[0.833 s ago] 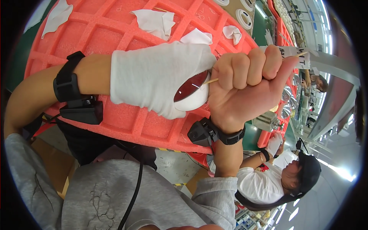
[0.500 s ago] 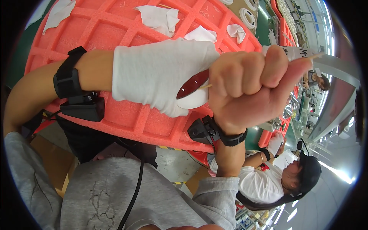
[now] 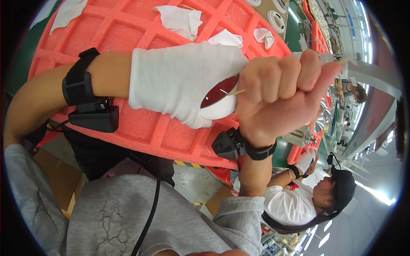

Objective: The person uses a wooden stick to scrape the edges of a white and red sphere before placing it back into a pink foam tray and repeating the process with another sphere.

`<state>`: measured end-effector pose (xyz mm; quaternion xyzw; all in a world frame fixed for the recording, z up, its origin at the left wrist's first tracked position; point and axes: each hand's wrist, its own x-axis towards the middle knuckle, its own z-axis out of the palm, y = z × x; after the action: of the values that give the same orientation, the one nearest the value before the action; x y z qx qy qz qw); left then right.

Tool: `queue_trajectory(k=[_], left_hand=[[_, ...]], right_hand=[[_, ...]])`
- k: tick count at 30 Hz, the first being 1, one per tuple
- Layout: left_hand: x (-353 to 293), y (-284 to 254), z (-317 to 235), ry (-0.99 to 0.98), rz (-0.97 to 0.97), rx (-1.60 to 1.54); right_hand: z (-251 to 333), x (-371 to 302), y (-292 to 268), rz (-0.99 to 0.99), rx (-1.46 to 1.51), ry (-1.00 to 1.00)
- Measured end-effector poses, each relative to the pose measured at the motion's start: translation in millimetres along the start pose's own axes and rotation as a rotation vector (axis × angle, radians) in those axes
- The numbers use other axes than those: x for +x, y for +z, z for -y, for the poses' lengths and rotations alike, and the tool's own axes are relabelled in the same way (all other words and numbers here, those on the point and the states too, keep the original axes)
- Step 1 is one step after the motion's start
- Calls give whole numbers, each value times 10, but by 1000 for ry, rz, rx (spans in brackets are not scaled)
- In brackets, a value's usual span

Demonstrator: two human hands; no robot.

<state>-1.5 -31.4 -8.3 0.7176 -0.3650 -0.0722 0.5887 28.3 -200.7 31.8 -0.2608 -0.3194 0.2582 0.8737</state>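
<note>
My left hand [image 3: 179, 81], in a white glove, is closed around a glossy dark-red piece with a curved edge [image 3: 218, 92]. A smooth white rounded area [image 3: 220, 109] lies right below the red surface; whether it belongs to the piece or the glove I cannot tell. Beside it, my bare right hand [image 3: 279, 94] is curled in a fist around a thin wooden stick [image 3: 237, 92]. One end of that stick sticks out toward the red piece, and a pale tip shows past the thumb. Most of the red piece is hidden by the glove.
Beneath my hands lies a red foam tray [image 3: 132, 128] with square compartments. White cloths [image 3: 181, 21] rest on its far part. White ring-shaped parts [image 3: 276, 20] lie beyond it. At the right, a co-worker in a white shirt [image 3: 290, 205] works at the bench. A black cable [image 3: 149, 213] hangs across my front.
My left hand has shifted slightly right with the red piece. My right hand has turned a little, and more of the stick's end shows between the hands.
</note>
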Motion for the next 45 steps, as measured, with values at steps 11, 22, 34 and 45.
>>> queue_trajectory(k=[11, 22, 34, 45], left_hand=[[-1, -92, -116, -37, 108, 15], [-17, -75, -104, -92, 57, 3], [-18, 13, -5, -60, 4, 10], [-44, 26, -7, -27, -30, 108]], right_hand=[[-31, 28, 157, 22, -169, 28], [-32, 51, 135, 67, -183, 36], [13, 47, 111, 31, -164, 29], [29, 55, 13, 18, 17, 0]])
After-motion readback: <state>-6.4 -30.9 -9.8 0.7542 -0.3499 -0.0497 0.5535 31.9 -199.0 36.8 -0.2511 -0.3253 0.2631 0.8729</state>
